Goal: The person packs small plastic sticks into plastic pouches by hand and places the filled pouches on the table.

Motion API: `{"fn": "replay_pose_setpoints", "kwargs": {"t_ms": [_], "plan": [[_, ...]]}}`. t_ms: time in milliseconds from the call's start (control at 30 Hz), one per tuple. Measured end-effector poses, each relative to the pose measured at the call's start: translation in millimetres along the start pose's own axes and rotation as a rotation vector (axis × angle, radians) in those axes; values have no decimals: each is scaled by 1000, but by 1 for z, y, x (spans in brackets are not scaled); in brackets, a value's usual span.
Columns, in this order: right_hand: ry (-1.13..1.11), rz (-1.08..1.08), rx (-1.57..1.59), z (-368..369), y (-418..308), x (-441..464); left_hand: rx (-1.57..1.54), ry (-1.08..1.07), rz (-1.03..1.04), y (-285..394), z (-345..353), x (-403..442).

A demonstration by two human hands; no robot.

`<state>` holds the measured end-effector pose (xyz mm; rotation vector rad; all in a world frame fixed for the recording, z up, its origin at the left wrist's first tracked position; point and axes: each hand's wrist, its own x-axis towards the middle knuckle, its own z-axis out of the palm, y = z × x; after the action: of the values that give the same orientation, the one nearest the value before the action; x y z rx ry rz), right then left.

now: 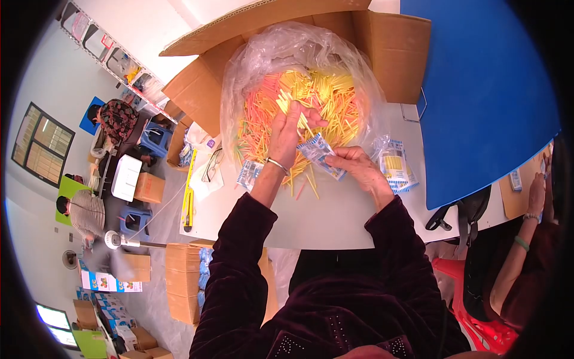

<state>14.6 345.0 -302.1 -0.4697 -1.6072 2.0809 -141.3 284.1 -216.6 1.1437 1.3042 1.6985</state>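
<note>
My left hand (289, 128) is closed around a small bunch of thin pale-yellow sticks (283, 102). The lower ends of the bunch are close to the top of a small blue-and-white packet (320, 154); I cannot tell whether they are inside it. My right hand (360, 169) pinches that packet by its lower right side. Behind both hands, a clear plastic bag (272, 43) holds a heap of loose yellow and pink sticks (341, 102). One more packet (249, 174) lies by my left wrist, and filled packets (394, 166) lie right of my right hand.
A cardboard box (397, 57) surrounds the bag. Glasses (211, 165) and a yellow utility knife (189, 200) lie on the left of the white table (299, 230). A blue panel (484, 102) stands right, near a co-worker's arm (513, 266). Other people sit far left.
</note>
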Motion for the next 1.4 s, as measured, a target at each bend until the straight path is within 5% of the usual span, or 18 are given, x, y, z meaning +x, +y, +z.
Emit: {"fn": "replay_pose_setpoints", "kwargs": {"t_ms": [600,967,1200,1400], "plan": [[-2,12,124,0,-2,-2,143,-51,147,-13,4,-19],[28,-67,100,2,-4,-4,141,-203,-68,-22,-6,-20],[101,-32,234,4,-10,-1,-95,-131,-29,-26,-5,-11],[141,-85,171,0,-1,6,399,-280,-42,-29,-14,-7]]}}
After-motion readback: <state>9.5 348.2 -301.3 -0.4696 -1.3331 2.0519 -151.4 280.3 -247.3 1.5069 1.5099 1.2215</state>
